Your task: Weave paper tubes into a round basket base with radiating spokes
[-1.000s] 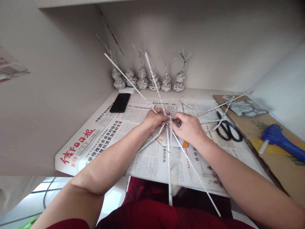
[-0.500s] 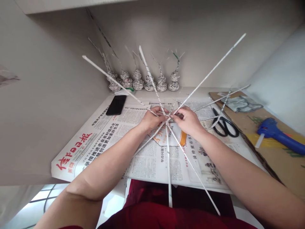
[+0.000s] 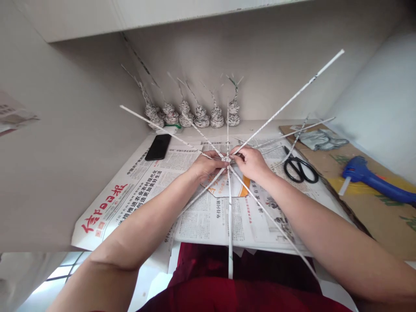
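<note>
Several thin white rolled-paper sticks (image 3: 230,229) cross at one point in front of me and fan out like spokes. My left hand (image 3: 211,165) pinches the crossing from the left, thumb towards the middle. From the other side my right hand (image 3: 249,162) grips the crossing too, its thumb and fingertips closed near the base of the long stick (image 3: 292,97) that slants up to the right. Fingers hide part of the joint. Under the hands lies a cut piece of printed card (image 3: 246,190) with an orange edge.
Newspaper (image 3: 195,223) covers the table. A black phone (image 3: 157,147) lies left; several woven paper gourds (image 3: 201,118) line the back wall. To the right are black scissors (image 3: 300,169), loose paper sticks (image 3: 297,132), cardboard (image 3: 373,229), a grey glove (image 3: 323,141) and a blue glue gun (image 3: 367,173).
The far sticks have shifted: the steep one at back left is lower, and a thin one now points straight back. The left stick's tip has dropped. Both hands remain at the crossing.
</note>
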Demonstrator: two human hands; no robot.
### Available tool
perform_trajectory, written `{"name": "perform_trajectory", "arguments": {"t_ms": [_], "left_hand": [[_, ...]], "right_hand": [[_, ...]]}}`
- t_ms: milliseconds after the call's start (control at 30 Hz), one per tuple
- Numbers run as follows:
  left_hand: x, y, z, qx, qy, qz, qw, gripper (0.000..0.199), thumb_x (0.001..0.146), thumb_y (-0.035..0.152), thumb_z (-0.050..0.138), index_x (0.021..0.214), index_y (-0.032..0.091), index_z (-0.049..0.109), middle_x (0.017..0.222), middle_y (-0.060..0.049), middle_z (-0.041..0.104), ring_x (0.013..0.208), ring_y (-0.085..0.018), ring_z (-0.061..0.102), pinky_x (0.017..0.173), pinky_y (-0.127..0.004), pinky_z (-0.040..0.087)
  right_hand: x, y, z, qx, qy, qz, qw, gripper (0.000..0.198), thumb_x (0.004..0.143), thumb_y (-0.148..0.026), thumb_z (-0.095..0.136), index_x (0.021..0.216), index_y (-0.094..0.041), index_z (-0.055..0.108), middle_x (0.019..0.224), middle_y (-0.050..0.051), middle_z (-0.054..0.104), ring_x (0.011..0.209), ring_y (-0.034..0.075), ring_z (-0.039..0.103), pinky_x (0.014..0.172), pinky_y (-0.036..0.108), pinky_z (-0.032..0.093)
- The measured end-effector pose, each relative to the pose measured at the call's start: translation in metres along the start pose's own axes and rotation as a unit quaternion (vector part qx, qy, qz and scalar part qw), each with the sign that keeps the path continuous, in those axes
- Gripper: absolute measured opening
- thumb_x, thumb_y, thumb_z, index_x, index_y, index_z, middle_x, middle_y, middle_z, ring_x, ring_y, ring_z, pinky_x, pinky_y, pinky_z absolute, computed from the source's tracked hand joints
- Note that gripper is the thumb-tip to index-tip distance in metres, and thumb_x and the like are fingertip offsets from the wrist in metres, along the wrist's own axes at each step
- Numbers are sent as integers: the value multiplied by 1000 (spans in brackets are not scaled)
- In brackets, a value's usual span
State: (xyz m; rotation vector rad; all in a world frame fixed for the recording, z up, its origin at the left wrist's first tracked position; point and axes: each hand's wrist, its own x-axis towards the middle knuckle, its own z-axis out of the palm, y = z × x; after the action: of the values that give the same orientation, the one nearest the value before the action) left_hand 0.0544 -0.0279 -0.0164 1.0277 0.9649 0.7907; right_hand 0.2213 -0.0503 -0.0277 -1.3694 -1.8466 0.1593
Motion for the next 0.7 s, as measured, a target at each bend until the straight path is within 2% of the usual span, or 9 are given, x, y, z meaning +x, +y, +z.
{"name": "perform_trajectory", "arguments": {"t_ms": [100, 167, 233, 333, 467, 700], "left_hand": [[0, -4, 13, -18, 69, 3, 997, 32, 62, -4, 71, 86, 14, 59, 57, 4, 60, 48, -12, 60, 56, -27, 55], [-2, -3, 16, -30, 79, -2, 996, 32, 63, -4, 70, 86, 14, 58, 59, 3, 61, 51, -12, 61, 58, -28, 56], [-4, -1, 13, -29, 49, -15, 998, 29, 64, -2, 71, 85, 13, 59, 64, 0, 64, 57, -13, 64, 63, -30, 57], [-8, 7, -3, 8, -32, -43, 999, 27, 62, 2, 76, 85, 11, 65, 72, -4, 68, 66, -15, 67, 71, -32, 58], [-9, 18, -27, 38, -119, -26, 992, 39, 57, 0, 78, 93, 10, 67, 89, -10, 72, 78, -19, 70, 77, -31, 57], [9, 25, -37, 86, -121, -18, 989, 35, 68, 6, 74, 101, 10, 66, 83, -10, 73, 75, -19, 71, 71, -29, 58]], "right_hand": [[1, 2, -2, -1, 1, -13, 1000, 19, 81, -13, 57, 90, -21, 72, 91, 5, 71, 83, 20, 64, 78, 31, 47], [2, 3, -3, -6, -5, -23, 1000, 20, 81, -13, 56, 90, -21, 72, 92, 5, 71, 86, 20, 64, 80, 31, 46], [2, 5, -4, -10, -17, -24, 1000, 19, 82, -13, 57, 90, -21, 72, 92, 5, 71, 87, 20, 63, 81, 31, 46], [2, 6, -5, -7, -40, -11, 999, 17, 82, -14, 58, 88, -20, 72, 92, 5, 70, 88, 19, 63, 82, 30, 45], [1, 7, -6, 4, -53, -6, 999, 15, 81, -13, 58, 87, -19, 71, 88, 5, 70, 86, 19, 63, 82, 29, 44], [2, 4, -5, 31, -58, -27, 997, 16, 82, -12, 58, 85, -19, 71, 87, 4, 70, 86, 18, 63, 83, 31, 45]]}}
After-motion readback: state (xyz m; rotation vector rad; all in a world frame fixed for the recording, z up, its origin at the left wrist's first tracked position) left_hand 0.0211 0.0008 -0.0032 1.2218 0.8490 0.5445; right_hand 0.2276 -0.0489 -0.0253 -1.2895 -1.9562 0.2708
